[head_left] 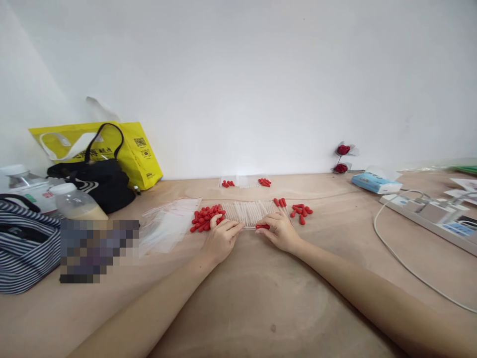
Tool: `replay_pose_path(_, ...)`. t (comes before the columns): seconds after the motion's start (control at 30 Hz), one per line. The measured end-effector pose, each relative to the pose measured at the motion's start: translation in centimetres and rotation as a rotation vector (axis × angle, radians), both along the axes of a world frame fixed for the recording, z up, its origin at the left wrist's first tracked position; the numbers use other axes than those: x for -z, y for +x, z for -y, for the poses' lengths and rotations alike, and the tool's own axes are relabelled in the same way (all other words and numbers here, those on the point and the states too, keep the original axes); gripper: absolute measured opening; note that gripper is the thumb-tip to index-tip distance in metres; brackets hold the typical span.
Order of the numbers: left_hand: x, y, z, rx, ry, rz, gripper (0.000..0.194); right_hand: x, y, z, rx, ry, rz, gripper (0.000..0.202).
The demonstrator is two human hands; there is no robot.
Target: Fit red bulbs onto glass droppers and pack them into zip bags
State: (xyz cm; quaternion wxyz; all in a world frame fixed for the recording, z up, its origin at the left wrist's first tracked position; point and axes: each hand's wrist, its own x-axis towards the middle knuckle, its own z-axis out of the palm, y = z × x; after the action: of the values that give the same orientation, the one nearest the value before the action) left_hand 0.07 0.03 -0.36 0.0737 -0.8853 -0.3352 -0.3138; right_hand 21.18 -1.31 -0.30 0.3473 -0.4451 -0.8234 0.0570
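Rubbery red bulbs (204, 219) heap beside the left hand (220, 239), which pinches a thin whitish tube (250, 227) before a row of slender translucent tubes (242, 213), while the right hand (279, 231) grips another red bulb (262, 226), seemingly to line both up.

A smooth, plain, pale grey-white wall (238, 74) spans the whole background, faintly smudged toward the right and paler at the far left, along a slanting edge. Against its foot runs a broad, light-brown wooden tabletop (257, 293) with a small dark spot – the light soft, brightest low on the wall's middle
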Motion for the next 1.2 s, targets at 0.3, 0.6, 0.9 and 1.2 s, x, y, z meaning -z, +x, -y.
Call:
replay_pose_path(0.3, -0.1, -0.1, 0.0, 0.014, 0.011, 0.010, 0.027, 0.3, 0.2, -0.1, -0.033, 0.063, 0.041, 0.018)
replay_pose_path(0.6, 0.0, 0.0, -0.1, 0.043, 0.041, -0.004, 0.027, 0.8, 0.1, -0.3, -0.072, 0.152, 0.004, 0.017)
replay_pose_path(0.9, 0.0, 0.3, 0.0, 0.071, 0.124, -0.041, 0.027, 1.5, -0.1, -0.7, -0.139, 0.282, -0.036, 0.014)
replay_pose_path(1.2, 0.1, 0.4, 0.2, 0.090, 0.185, -0.100, 0.028, 1.1, -0.2, -0.4, -0.240, 0.280, -0.052, 0.015)
